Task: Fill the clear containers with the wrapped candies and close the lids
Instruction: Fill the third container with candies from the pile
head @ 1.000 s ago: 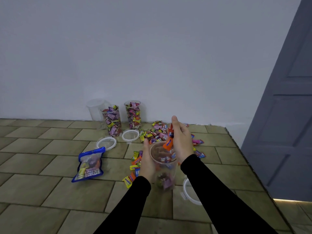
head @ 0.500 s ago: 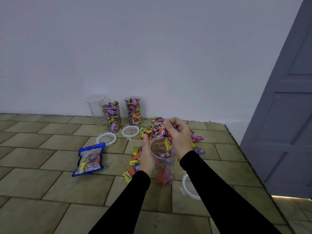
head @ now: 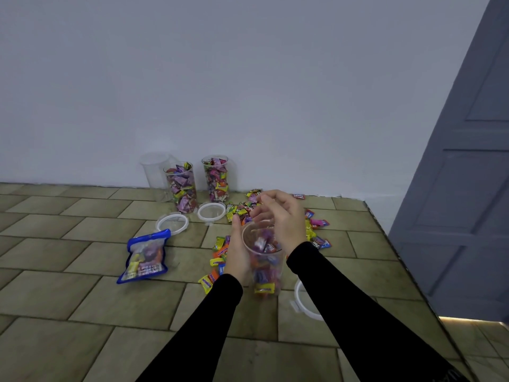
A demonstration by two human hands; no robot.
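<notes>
My left hand (head: 239, 250) grips a clear container (head: 264, 264) part filled with wrapped candies, held above the tiled floor. Just above its open mouth, my right hand (head: 283, 217) hovers with fingers loosely spread and nothing visibly in them. Loose wrapped candies (head: 242, 209) lie in a pile on the floor behind my hands, and more candies (head: 216, 257) lie to the left of the held container. Two filled containers (head: 181, 187) (head: 217, 177) stand open by the wall, with an empty container (head: 155, 170) behind them. Three white-rimmed lids (head: 172, 223) (head: 211, 211) (head: 304, 301) lie on the floor.
A blue-edged candy bag (head: 144, 257) lies on the tiles at the left. A white wall rises behind the containers. A grey door (head: 462, 188) stands at the right, past the edge of the tiled floor.
My right hand dropped the candies it held into the container and its fingers have spread apart above the mouth. The candy level inside has risen. My left hand keeps its grip.
</notes>
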